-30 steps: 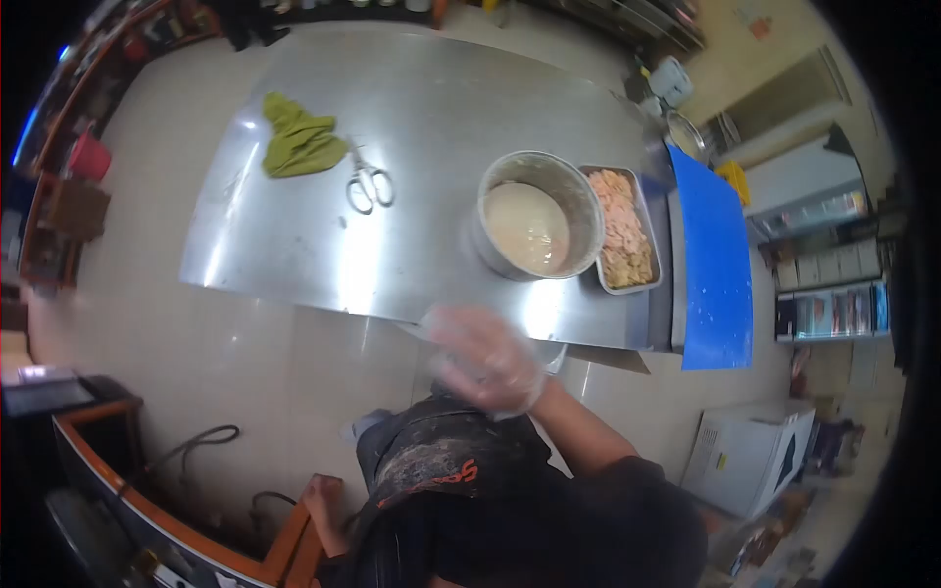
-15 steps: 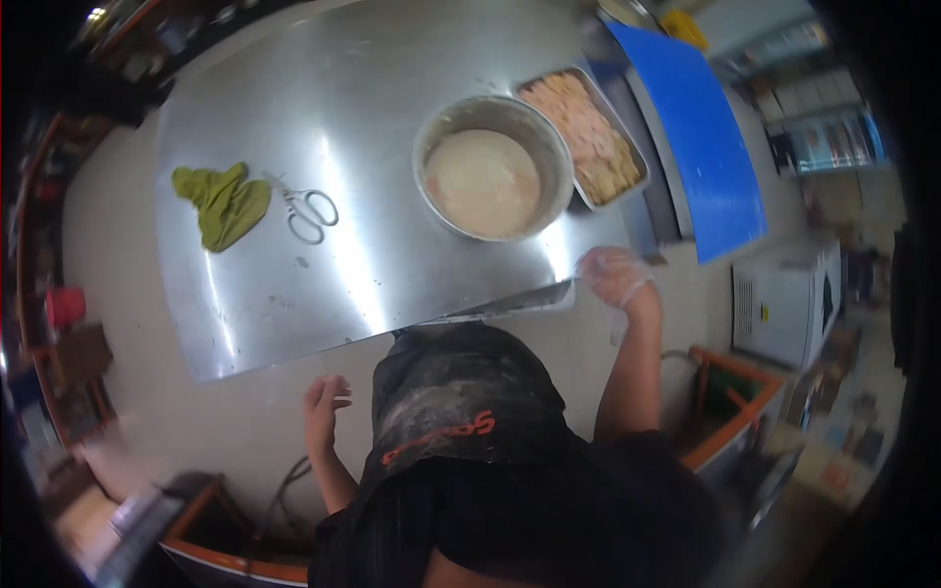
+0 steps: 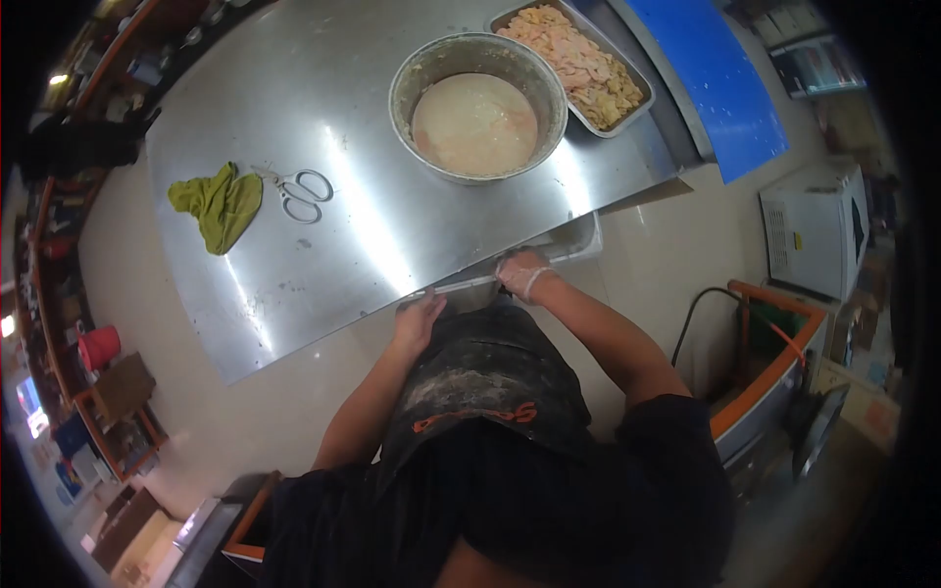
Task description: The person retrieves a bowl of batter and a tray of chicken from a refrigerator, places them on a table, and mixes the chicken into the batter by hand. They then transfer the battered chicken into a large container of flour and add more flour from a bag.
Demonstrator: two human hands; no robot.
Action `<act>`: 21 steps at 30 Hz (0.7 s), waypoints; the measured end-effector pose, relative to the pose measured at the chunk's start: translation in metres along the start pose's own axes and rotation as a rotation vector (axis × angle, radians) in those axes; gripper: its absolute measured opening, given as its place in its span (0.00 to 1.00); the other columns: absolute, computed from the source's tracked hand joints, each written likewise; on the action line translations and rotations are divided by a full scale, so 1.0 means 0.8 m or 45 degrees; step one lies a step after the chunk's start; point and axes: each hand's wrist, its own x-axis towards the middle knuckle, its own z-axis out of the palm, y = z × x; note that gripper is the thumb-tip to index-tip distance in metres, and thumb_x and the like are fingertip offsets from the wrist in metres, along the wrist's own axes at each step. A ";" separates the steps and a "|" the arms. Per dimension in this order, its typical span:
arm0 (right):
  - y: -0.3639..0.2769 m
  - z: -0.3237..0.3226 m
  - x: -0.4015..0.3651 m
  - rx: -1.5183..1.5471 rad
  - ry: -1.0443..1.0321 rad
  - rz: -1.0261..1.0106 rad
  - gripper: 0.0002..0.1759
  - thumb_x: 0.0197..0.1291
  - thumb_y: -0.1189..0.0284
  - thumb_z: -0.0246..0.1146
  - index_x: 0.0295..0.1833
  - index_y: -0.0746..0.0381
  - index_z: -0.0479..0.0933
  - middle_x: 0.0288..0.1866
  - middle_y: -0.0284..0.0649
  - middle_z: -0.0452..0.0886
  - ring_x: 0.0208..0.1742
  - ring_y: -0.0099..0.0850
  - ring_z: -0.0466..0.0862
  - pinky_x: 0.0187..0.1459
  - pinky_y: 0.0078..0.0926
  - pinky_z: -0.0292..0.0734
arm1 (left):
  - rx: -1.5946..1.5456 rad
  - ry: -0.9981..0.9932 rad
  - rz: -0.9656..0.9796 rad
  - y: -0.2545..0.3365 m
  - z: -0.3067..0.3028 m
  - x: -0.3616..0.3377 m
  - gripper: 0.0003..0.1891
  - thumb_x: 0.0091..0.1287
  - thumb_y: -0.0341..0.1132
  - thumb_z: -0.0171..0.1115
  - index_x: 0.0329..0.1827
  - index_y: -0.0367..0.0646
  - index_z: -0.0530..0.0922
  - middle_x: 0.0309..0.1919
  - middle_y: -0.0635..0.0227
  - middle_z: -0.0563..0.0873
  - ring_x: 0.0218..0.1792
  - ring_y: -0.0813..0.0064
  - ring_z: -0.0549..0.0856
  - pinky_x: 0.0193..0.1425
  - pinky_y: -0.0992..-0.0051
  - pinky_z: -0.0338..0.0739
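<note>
Below the near edge of the steel table (image 3: 294,284), a light-rimmed tub (image 3: 591,241) sticks out, mostly hidden under the tabletop. My left hand (image 3: 421,321) has its fingers at the left end of the tub's rim. My right hand (image 3: 526,272), in a clear plastic glove, is closed at the rim further right; something dark shows by its fingertips. On the table stands a big round metal pot (image 3: 412,152) holding pale, creamy liquid (image 3: 475,122). Behind it lies a metal tray (image 3: 642,83) filled with pale pink, raw-looking meat pieces (image 3: 573,64).
Grey-handled scissors (image 3: 302,194) and a crumpled green cloth (image 3: 221,208) lie on the table's left. A blue board (image 3: 720,93) stands beyond the tray. At the right are a white appliance (image 3: 809,235) and an orange-edged frame (image 3: 769,367). A red bucket (image 3: 98,346) is at far left.
Both hands have come in to the tub below the table edge, the right from beside the table's corner and the left from lower left. More of the tub shows. The view has shifted.
</note>
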 end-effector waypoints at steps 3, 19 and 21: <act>0.009 0.027 -0.021 -0.058 0.020 -0.132 0.08 0.47 0.76 0.60 0.36 0.61 0.80 0.37 0.48 0.83 0.40 0.45 0.84 0.40 0.41 0.79 | -0.086 0.049 -0.117 -0.019 0.014 -0.028 0.25 0.66 0.29 0.60 0.60 0.24 0.60 0.55 0.51 0.72 0.56 0.60 0.77 0.63 0.66 0.75; 0.052 0.081 0.071 0.039 0.409 -0.104 0.33 0.67 0.47 0.42 0.66 0.59 0.66 0.65 0.45 0.71 0.64 0.46 0.71 0.66 0.47 0.61 | -0.261 0.219 -0.106 -0.109 0.036 -0.102 0.17 0.64 0.32 0.57 0.50 0.28 0.68 0.47 0.48 0.77 0.50 0.60 0.81 0.58 0.70 0.79; 0.052 0.078 0.092 0.092 0.535 -0.143 0.32 0.67 0.49 0.44 0.66 0.59 0.66 0.65 0.47 0.72 0.64 0.46 0.71 0.67 0.48 0.60 | -0.256 0.255 -0.099 -0.108 0.039 -0.104 0.18 0.65 0.32 0.57 0.51 0.27 0.67 0.48 0.48 0.76 0.50 0.60 0.81 0.59 0.70 0.79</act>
